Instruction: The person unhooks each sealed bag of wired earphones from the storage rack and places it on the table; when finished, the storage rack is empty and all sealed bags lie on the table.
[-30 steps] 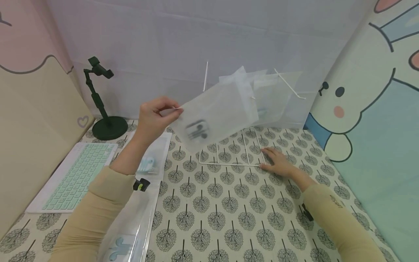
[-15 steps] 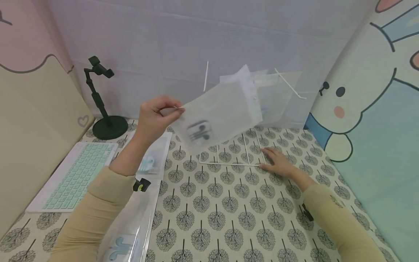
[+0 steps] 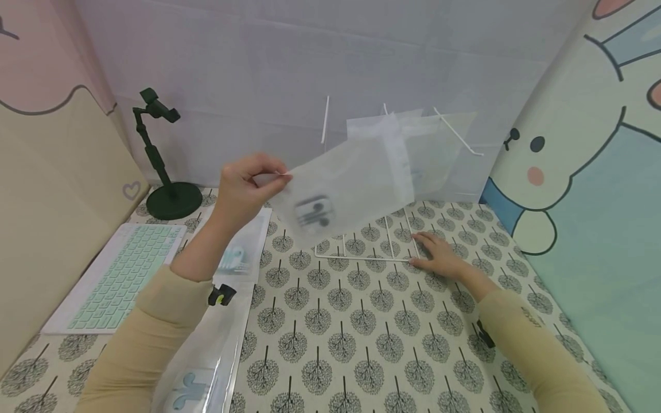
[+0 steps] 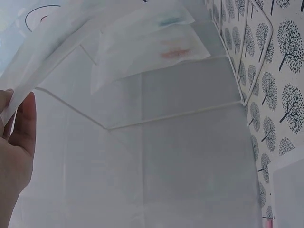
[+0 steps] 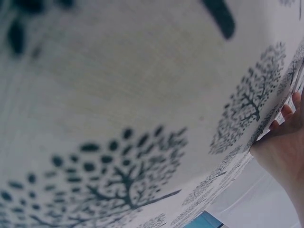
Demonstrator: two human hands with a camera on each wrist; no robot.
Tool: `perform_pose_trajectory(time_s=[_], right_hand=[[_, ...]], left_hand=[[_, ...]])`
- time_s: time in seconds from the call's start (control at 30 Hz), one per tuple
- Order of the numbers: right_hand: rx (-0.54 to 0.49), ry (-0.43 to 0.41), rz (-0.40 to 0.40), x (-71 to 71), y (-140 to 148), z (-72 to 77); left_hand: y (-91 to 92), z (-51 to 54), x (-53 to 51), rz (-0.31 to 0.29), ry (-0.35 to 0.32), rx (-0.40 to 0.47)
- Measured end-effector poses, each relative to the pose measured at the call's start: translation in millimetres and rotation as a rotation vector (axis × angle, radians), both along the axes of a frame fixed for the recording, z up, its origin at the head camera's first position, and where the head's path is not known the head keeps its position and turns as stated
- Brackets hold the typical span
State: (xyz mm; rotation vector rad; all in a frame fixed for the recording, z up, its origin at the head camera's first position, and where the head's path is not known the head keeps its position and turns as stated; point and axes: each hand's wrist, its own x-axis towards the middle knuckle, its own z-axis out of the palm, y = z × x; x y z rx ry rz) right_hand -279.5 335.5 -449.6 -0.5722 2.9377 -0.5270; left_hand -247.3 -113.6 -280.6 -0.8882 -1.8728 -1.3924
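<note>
My left hand (image 3: 253, 195) pinches the left edge of a frosted plastic pouch (image 3: 356, 178), which is tilted and has dark earphones (image 3: 314, 212) showing through it. The pouch's far end is at the middle prong of a white wire display rack (image 3: 361, 259); the prong's tip (image 3: 385, 109) shows above it. In the left wrist view the pouch (image 4: 52, 42) lies between thumb and fingers. My right hand (image 3: 439, 255) rests on the table with its fingers touching the rack's front right corner. More frosted pouches (image 3: 439, 149) hang on the rack's right prong, behind the held one.
A mint-keyed white keyboard (image 3: 124, 275) lies at the left, with a dark green stand (image 3: 172, 201) behind it. Clear pouches with light blue earphones (image 3: 191, 390) lie beneath my left forearm. The left prong (image 3: 325, 120) of the rack carries nothing visible.
The pouch's far end has dropped a little and shifted slightly right, so the middle prong's tip now shows above it. My right hand has stayed at the rack's corner.
</note>
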Motion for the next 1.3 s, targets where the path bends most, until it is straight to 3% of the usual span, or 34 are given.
perform_pose_trajectory(time_s=[0.23,0.67,0.97,1.13,1.3], right_hand=[[-0.016,0.004,-0.003,1.0,-2.3,1.3],[-0.004,0.01,0.003,0.8,-2.6,1.1],[0.003,0.017,0.007,-0.9,-1.6,-2.2],[-0.001,0.019,0.006,-0.5,-1.9,-1.3],[-0.005,0.012,0.005,0.9,-2.1,0.0]], left_hand=[[-7.4,-6.2,0.4,0.039,-0.014,-0.044],[-25.1,-26.7,11.4,0.199,-0.075,-0.121],[-37.8,-40.8,24.6,0.294,-0.306,-0.213],[-45.3,-49.9,29.2,0.289,-0.4,-0.232],[-50.3,-59.6,34.6,0.271,-0.452,-0.241]])
